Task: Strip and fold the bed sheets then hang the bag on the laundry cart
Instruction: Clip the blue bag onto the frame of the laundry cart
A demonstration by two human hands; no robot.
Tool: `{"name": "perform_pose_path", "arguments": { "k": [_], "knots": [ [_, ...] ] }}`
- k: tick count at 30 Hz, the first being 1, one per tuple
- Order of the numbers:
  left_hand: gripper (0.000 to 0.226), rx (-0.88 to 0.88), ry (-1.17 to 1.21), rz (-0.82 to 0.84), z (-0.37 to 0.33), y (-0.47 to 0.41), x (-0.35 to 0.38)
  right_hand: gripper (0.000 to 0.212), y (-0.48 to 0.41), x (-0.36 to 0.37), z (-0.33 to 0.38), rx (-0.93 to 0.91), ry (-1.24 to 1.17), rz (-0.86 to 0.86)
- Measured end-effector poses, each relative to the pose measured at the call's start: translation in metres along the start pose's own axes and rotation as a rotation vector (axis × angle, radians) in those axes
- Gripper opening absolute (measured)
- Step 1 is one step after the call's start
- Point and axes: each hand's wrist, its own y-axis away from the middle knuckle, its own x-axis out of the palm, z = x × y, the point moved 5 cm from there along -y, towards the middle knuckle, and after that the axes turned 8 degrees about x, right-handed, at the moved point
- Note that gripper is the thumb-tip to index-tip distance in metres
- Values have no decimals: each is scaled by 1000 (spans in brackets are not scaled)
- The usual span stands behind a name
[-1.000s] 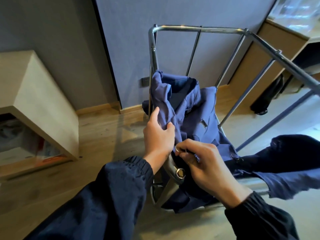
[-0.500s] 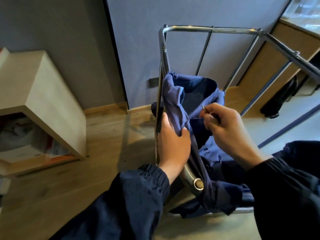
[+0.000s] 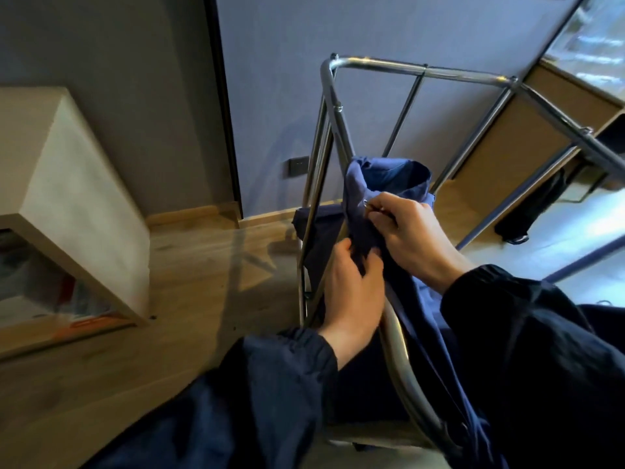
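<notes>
The left hand (image 3: 351, 286) squeezes a fold of the soft dark blue cloth bag (image 3: 389, 184). The right hand (image 3: 406, 228) pinches the bag's edge by a small metal ring (image 3: 367, 204). The bag sags inside the shiny silver metal laundry cart (image 3: 422, 67), below its top bar. I think it is not hung up yet. No sheets show. Both arms reach forward, wrists close together.
</notes>
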Motion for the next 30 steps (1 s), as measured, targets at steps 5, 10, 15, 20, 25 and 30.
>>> {"name": "perform_pose_path", "arguments": {
  "k": [5, 10, 15, 20, 25, 30],
  "knots": [
    [50, 51, 6, 47, 8, -38, 0, 8, -11, 1, 0, 3, -28, 19],
    [63, 161, -205, 52, 12, -42, 5, 10, -42, -3, 29, -116, -108, -53],
    [71, 208, -153, 138, 22, -58, 0, 8, -85, 21, 25, -226, -79, -45],
    [52, 180, -3, 223, 36, -90, -7, 8, -107, 30, -5, -223, -17, -35],
    [9, 126, 138, 128, 52, -134, -18, 14, -114, 36, -1, -287, 127, -30],
    [23, 334, 224, 255, 51, -148, -13, 17, -109, 34, 6, -357, 275, -48]
  ]
}}
